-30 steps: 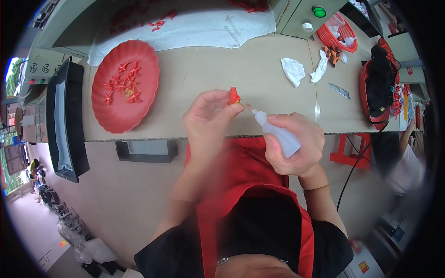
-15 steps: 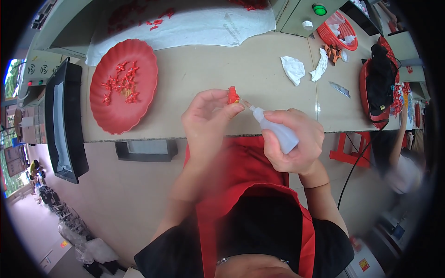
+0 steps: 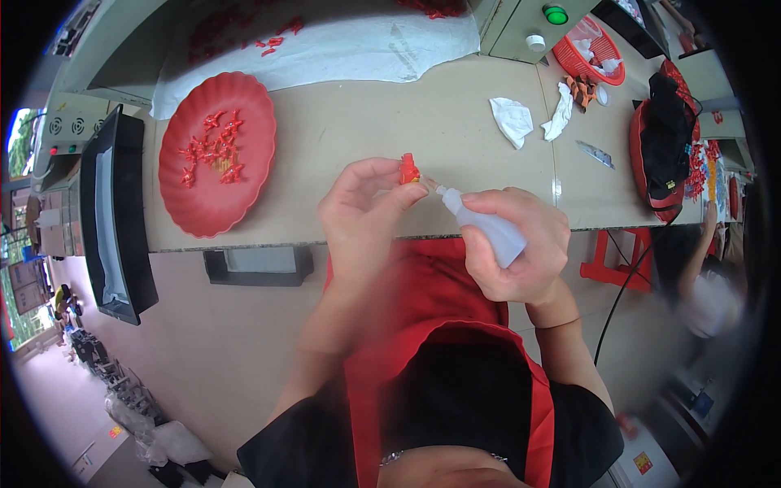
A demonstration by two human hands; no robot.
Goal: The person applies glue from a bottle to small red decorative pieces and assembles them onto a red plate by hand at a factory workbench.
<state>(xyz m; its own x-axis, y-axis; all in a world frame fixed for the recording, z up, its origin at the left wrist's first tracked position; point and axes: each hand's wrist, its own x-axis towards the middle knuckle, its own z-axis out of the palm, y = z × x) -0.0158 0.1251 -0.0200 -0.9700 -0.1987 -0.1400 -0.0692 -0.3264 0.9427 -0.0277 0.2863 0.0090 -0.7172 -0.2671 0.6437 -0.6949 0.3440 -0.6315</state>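
Note:
Between the thumb and fingers of my left hand [image 3: 370, 191] is a small red plastic figure [image 3: 408, 169] with some yellow on it. My right hand [image 3: 525, 244] is wrapped around a translucent white squeeze bottle [image 3: 492, 232], tilted so its thin nozzle points up and left. The nozzle tip reaches the figure's lower right side; whether it touches cannot be made out. To the left, a red scalloped plate [image 3: 191, 213] holds several small glossy red pieces [image 3: 213, 146].
White cloth [image 3: 358, 61] with red pieces lies at the back. Crumpled white tissues [image 3: 512, 122], a box-cutter blade [image 3: 596, 154] and a red basket [image 3: 590, 57] are at the right. A black tray [image 3: 106, 220] stands left. A co-worker's arm [image 3: 701, 252] shows far right.
Both hands keep nearly the same pose, with the nozzle still at the red figure. The whole view has shifted very slightly.

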